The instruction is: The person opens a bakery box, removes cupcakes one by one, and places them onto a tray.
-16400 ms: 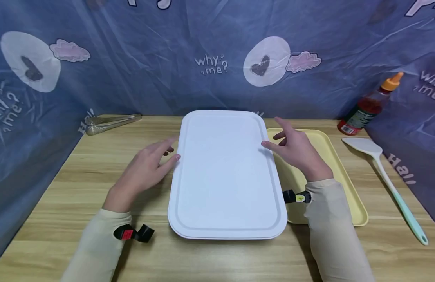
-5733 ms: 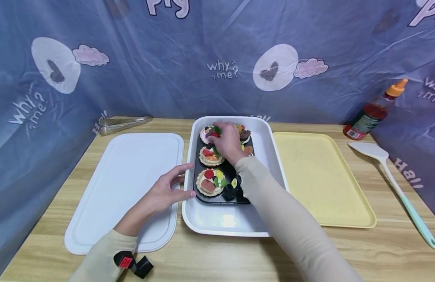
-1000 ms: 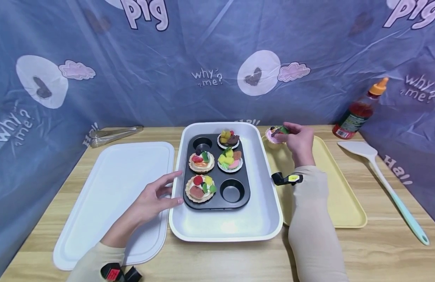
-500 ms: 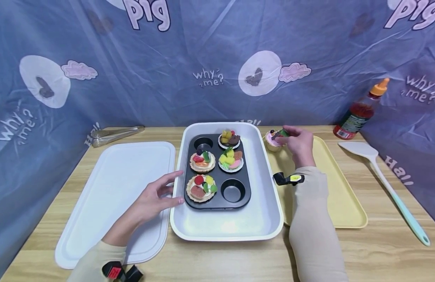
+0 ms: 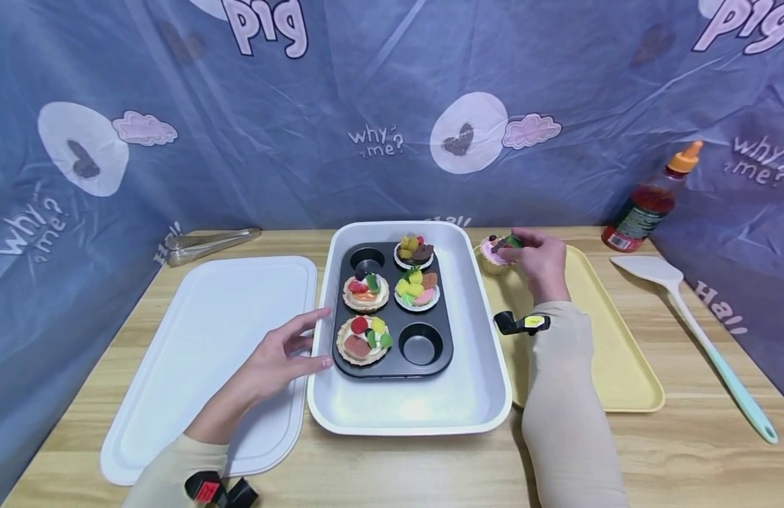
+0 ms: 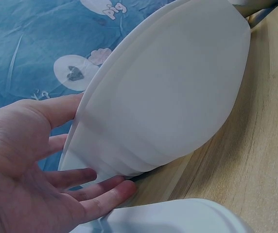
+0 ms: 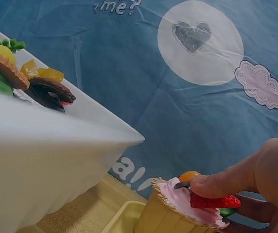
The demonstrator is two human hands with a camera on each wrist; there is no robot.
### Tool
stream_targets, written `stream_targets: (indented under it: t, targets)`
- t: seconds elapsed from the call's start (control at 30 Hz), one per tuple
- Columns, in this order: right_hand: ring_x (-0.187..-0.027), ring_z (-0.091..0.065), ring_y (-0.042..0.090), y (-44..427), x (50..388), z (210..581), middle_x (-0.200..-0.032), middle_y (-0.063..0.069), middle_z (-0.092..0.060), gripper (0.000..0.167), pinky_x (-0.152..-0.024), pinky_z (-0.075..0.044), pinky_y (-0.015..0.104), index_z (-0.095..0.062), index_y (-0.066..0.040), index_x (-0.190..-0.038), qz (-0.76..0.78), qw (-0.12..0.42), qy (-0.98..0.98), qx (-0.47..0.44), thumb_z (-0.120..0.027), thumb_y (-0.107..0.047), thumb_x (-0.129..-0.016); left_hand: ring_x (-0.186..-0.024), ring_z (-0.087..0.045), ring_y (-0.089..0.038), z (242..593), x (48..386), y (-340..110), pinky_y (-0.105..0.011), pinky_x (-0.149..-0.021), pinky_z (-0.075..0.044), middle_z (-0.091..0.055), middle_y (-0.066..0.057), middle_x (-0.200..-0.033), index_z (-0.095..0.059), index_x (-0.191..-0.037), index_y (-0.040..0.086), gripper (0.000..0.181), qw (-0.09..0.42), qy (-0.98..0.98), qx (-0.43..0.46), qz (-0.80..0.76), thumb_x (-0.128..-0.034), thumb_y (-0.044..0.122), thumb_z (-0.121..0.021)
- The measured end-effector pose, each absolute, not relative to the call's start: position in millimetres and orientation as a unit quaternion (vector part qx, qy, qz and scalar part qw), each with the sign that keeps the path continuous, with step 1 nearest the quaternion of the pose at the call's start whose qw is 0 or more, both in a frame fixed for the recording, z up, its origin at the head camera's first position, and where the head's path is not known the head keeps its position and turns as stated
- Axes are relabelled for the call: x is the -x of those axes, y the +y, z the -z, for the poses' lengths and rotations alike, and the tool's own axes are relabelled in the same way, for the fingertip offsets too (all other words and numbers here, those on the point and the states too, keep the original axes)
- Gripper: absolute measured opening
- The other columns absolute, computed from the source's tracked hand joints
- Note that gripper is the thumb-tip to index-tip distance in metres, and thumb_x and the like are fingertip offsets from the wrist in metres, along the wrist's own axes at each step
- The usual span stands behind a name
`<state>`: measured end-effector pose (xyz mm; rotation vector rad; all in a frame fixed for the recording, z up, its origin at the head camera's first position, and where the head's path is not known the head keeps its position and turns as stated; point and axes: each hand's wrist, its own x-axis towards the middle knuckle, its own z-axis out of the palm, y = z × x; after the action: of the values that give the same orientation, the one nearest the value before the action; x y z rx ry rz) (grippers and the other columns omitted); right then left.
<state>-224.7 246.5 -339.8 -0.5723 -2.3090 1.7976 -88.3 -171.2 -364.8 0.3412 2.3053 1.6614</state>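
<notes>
My right hand (image 5: 536,262) pinches the topping of a cupcake (image 5: 493,255) with pink cream, at the back left corner of the yellow tray (image 5: 620,381). In the right wrist view my thumb presses the red fruit on the cupcake (image 7: 178,206); its base is partly cut off there. My left hand (image 5: 271,356), fingers loosely spread, touches the left side of the white bin (image 5: 455,416). Inside the bin is a black muffin tin (image 5: 392,363) with two bare cups and several fruit-topped tarts, such as a tart (image 5: 363,340) at front left.
The white lid (image 5: 220,353) lies left of the bin, partly under my left forearm. Metal tongs (image 5: 210,243) lie at the back left. A sauce bottle (image 5: 648,201) and a spatula (image 5: 696,317) are at the right. A printed cloth stands behind.
Earlier, the lid covered the bin; now it lies at the left. My right hand has taken the pink cupcake from the tin's back left cup and lowered it at the yellow tray.
</notes>
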Motion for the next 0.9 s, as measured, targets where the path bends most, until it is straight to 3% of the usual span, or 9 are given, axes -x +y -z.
stream_targets:
  t: [0.47,0.9]
  targets:
    - [-0.123,-0.059,0.016,247.4,223.5,339.6,-0.149,0.015,-0.054,0.062,-0.089,-0.051,0.013,-0.055,-0.002,-0.143,-0.61,0.067,-0.766,0.189,-0.072,0.009,-0.085,-0.123,-0.058,-0.039,365.4,87.8,-171.4,-0.02,-0.089,-0.052,-0.039,-0.025,-0.155,-0.042,-0.153,0.008,0.074,0.138,0.796,-0.122,-0.576,-0.0876,0.01,-0.077]
    - [-0.126,-0.057,0.019,248.9,221.6,333.4,-0.15,0.014,-0.053,0.069,-0.104,-0.048,0.024,-0.05,-0.006,-0.147,-0.594,0.061,-0.779,0.193,-0.073,0.006,-0.084,-0.125,-0.058,-0.04,366.3,88.3,-171.5,-0.025,-0.092,-0.053,-0.041,-0.027,-0.153,-0.041,-0.153,0.007,0.074,0.134,0.794,-0.128,-0.578,-0.0882,0.011,-0.077]
